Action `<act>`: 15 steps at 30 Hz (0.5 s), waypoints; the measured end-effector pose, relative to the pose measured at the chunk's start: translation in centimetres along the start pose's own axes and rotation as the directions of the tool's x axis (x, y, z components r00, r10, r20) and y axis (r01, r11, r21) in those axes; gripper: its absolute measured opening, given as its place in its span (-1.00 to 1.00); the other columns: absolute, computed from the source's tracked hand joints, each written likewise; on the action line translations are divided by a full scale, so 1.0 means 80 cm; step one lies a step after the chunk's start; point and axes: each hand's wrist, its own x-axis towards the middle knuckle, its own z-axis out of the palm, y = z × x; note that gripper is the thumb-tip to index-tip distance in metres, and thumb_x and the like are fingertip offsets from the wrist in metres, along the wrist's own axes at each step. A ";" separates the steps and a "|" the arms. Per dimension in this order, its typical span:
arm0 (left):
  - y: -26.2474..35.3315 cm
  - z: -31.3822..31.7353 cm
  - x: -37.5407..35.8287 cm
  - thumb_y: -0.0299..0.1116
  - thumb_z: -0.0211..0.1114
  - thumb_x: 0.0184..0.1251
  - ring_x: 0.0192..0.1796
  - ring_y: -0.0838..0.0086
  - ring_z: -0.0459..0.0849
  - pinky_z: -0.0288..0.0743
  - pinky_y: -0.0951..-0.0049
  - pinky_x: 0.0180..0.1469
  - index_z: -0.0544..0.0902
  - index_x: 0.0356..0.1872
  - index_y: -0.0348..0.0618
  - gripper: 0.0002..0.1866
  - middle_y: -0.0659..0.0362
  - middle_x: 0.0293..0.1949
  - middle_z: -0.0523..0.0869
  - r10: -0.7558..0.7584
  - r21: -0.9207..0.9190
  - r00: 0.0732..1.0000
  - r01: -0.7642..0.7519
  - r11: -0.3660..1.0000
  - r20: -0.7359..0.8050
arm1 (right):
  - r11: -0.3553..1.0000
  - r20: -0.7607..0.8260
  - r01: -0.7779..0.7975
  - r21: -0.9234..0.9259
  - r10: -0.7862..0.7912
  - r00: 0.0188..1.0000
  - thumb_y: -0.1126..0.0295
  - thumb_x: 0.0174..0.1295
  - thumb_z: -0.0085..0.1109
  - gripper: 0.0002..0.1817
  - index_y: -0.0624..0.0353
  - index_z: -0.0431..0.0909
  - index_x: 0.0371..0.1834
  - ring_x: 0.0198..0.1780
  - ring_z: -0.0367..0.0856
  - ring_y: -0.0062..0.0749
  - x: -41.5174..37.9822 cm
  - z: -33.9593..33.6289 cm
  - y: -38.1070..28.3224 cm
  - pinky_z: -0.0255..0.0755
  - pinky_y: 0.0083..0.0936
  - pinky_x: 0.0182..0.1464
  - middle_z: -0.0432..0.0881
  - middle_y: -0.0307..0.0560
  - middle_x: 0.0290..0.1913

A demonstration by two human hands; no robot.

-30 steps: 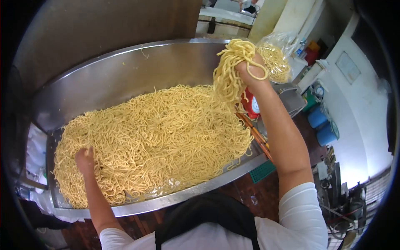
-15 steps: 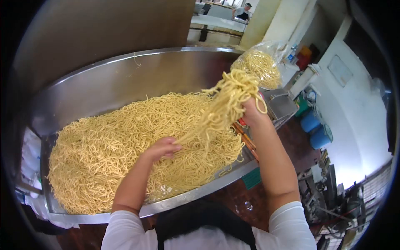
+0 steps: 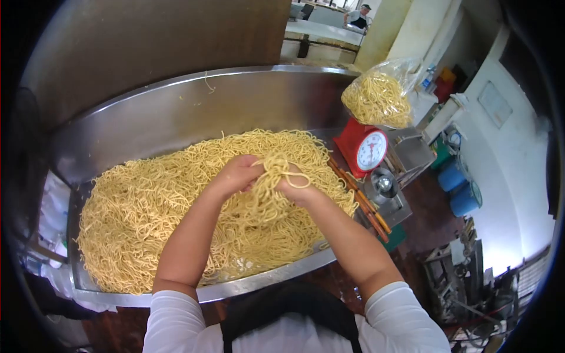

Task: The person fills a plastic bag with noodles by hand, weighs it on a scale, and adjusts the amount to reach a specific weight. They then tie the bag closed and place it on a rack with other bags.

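A big heap of yellow noodles (image 3: 147, 206) fills a long steel trough (image 3: 176, 106). Both my hands meet above the middle of the heap. My right hand (image 3: 297, 189) grips a bunch of noodles (image 3: 271, 176), with strands looped over its fingers. My left hand (image 3: 235, 173) holds the same bunch from the left side, its fingers buried in the strands. The bunch hangs down into the heap below. A clear plastic bag of noodles (image 3: 378, 97) rests on a red dial scale (image 3: 364, 148) at the trough's right end.
Wooden sticks (image 3: 362, 200) and a small metal bowl (image 3: 382, 183) lie right of the trough. Blue barrels (image 3: 459, 188) stand on the floor by the white wall. A wooden board rises behind the trough. Another person (image 3: 359, 15) works at a far table.
My right hand came down from beside the bag on the scale to the middle of the heap with its noodle bunch. My left hand moved from the heap's left side to join it.
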 end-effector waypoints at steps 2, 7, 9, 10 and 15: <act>-0.011 -0.015 -0.022 -0.17 0.25 0.36 -0.63 0.67 0.35 0.19 0.59 -0.59 0.57 -0.39 -0.14 -0.74 0.34 -0.64 0.43 0.051 -0.048 0.988 -0.059 0.997 -0.143 | 0.977 -0.125 0.095 -0.190 -0.120 0.985 0.33 0.25 0.22 -0.69 0.20 0.56 0.01 -0.06 0.64 -0.36 0.005 0.003 0.010 0.55 -0.39 -0.03 0.68 -0.07 -0.13; -0.142 -0.093 -0.068 -0.02 0.31 0.26 -0.62 0.42 0.27 0.22 0.26 -0.49 0.43 -0.71 -0.23 -0.47 0.17 -0.71 0.41 0.134 0.295 0.819 0.045 0.955 -0.558 | 0.939 -0.348 0.040 -0.341 -0.166 0.923 0.40 0.23 0.17 -0.78 0.24 0.57 -0.10 -0.16 0.64 -0.27 0.004 -0.018 -0.019 0.55 -0.35 -0.12 0.66 0.00 -0.19; -0.193 -0.120 -0.097 0.00 0.29 0.26 -0.63 0.27 0.37 0.29 0.19 -0.47 0.47 -0.68 -0.30 -0.46 0.03 -0.72 0.43 0.216 0.478 0.769 0.130 0.869 -0.602 | 0.971 -0.449 0.059 -0.233 -0.161 0.879 0.45 0.22 0.14 -0.80 0.26 0.56 -0.10 -0.22 0.61 -0.33 0.010 -0.036 -0.021 0.52 -0.37 -0.17 0.63 -0.05 -0.22; -0.215 -0.132 -0.111 0.00 0.29 0.25 -0.60 0.18 0.43 0.31 0.15 -0.45 0.49 -0.66 -0.30 -0.48 -0.02 -0.69 0.48 0.254 0.549 0.749 0.171 0.818 -0.612 | 0.970 -0.458 0.054 -0.237 -0.161 0.874 0.45 0.22 0.14 -0.80 0.26 0.56 -0.10 -0.22 0.61 -0.33 0.011 -0.038 -0.028 0.52 -0.37 -0.17 0.63 -0.05 -0.22; -0.287 -0.190 -0.155 -0.05 0.28 0.25 -0.47 0.02 0.57 0.37 0.07 -0.38 0.58 -0.55 -0.26 -0.58 -0.07 -0.59 0.57 0.243 0.635 0.660 0.454 0.625 -0.711 | 0.971 -0.545 0.239 -0.003 -0.202 0.814 0.48 0.21 0.12 -0.82 0.22 0.54 -0.12 -0.22 0.56 -0.47 0.011 -0.074 -0.068 0.49 -0.42 -0.20 0.60 -0.14 -0.23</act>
